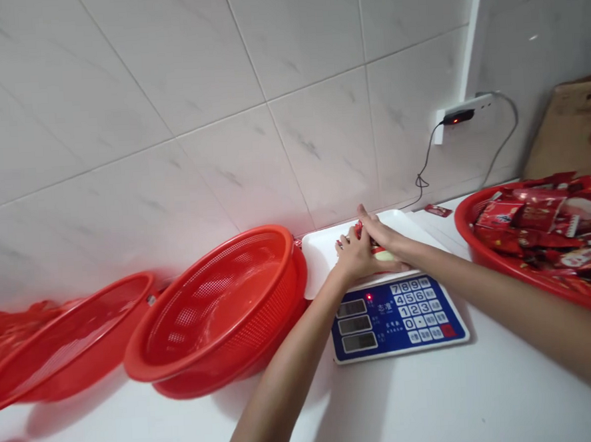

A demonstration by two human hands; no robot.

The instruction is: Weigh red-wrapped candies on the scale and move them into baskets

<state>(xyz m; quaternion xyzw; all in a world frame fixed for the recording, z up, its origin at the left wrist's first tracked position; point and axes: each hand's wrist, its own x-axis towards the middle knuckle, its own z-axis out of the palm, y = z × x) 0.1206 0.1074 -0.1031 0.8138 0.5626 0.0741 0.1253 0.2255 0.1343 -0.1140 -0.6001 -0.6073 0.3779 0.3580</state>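
Over the white pan (320, 249) of a digital scale (399, 318), my two hands meet around a small bunch of red-wrapped packets (359, 229). My left hand (356, 252) has its fingers curled about the packets from the left. On the other side my right hand (380, 232) presses in, its thumb or a finger pointing up. A bit of red and pale wrapper (381, 253) shows between the palms. Most of the bunch is hidden by my hands. Below them is the scale's blue panel with number keys, dark displays and a lit red light.
Stacked red plastic baskets (215, 306) stand left of the scale, beside another red basket (82, 334). At right, a red basin (469, 230) is heaped with red packets. One loose packet (438, 210) lies near the wall. A cable (426, 156) runs to a wall socket; a cardboard box (565, 128) stands behind.
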